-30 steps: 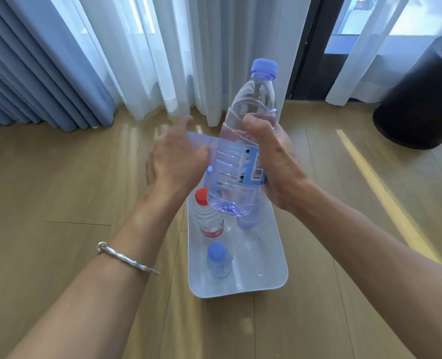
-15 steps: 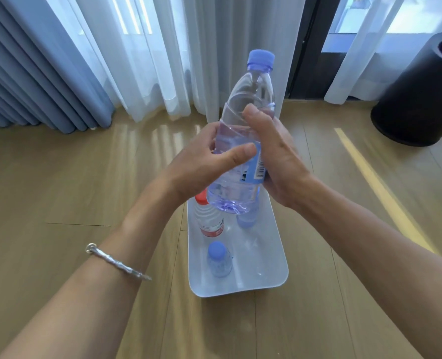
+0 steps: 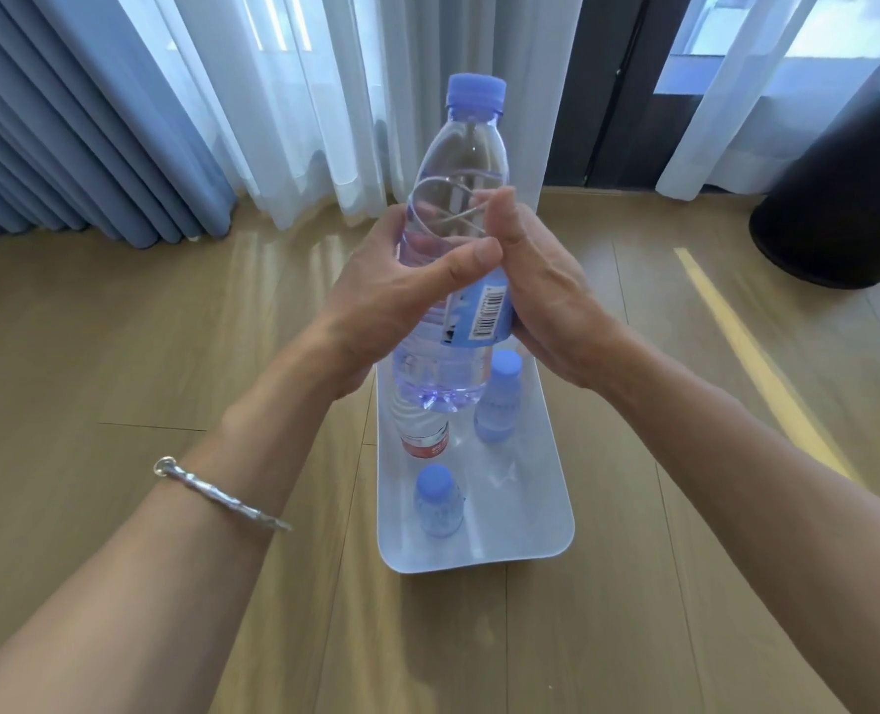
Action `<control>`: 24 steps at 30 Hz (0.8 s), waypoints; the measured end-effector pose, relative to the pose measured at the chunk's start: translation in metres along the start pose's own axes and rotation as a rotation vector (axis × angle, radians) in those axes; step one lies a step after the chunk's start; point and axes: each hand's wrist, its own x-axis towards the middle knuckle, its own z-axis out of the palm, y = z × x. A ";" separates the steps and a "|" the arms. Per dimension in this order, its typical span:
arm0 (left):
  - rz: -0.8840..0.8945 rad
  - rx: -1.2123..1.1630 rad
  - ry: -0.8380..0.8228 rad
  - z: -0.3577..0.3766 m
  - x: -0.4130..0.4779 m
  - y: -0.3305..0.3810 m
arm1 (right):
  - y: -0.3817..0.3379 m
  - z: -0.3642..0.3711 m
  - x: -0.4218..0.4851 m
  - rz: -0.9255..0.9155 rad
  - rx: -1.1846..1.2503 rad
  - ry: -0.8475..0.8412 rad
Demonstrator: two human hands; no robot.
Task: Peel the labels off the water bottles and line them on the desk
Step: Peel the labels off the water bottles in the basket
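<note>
Head view: a large water bottle (image 3: 458,198) with a blue cap is held upright at the centre of the frame. Both hands grip it. The left hand (image 3: 376,301) wraps the body from 9 o'clock with its thumb laid across the front. The right hand (image 3: 546,296) clasps it from 3 o'clock, thumb pointing up the shoulder. The pale blue label (image 3: 487,314), barcode facing the camera, is on the bottle between the two palms.

At 6 o'clock below it, a white tray (image 3: 546,507) sits on the wood floor and holds three more bottles: a red-labelled bottle (image 3: 425,440) and two small blue-capped bottles (image 3: 500,399).

The step in hand looks like freeing the label. To do it well, the right hand should steady the bottle by its bare plastic, not by the wrap. The left thumb should find the loose edge near the barcode and draw it around the body in one slow pull, keeping it low against the plastic so the film does not tear into strips.
</note>
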 end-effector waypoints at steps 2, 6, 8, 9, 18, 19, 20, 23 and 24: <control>0.013 0.011 0.007 -0.002 -0.001 0.002 | 0.001 -0.004 -0.001 0.000 -0.110 -0.009; 0.018 -0.034 0.048 -0.006 -0.002 0.000 | 0.002 -0.021 -0.004 -0.003 -0.293 -0.051; 0.015 -0.097 0.071 -0.008 -0.001 -0.001 | 0.004 -0.028 -0.006 0.011 -0.391 -0.069; 0.012 -0.130 0.084 -0.009 0.000 -0.001 | 0.005 -0.029 -0.007 0.012 -0.428 -0.071; -0.001 -0.090 0.160 -0.006 0.001 -0.006 | 0.009 -0.032 -0.001 0.039 -0.418 -0.133; -0.007 -0.076 0.166 -0.005 0.001 -0.008 | 0.011 -0.034 -0.002 0.068 -0.398 -0.147; -0.011 -0.068 0.172 -0.003 0.002 -0.010 | 0.014 -0.035 -0.003 0.105 -0.370 -0.159; -0.014 -0.070 0.182 0.005 0.001 -0.015 | 0.023 -0.037 -0.007 0.185 -0.284 -0.167; -0.013 -0.078 0.188 0.008 0.000 -0.017 | 0.025 -0.038 -0.009 0.204 -0.256 -0.160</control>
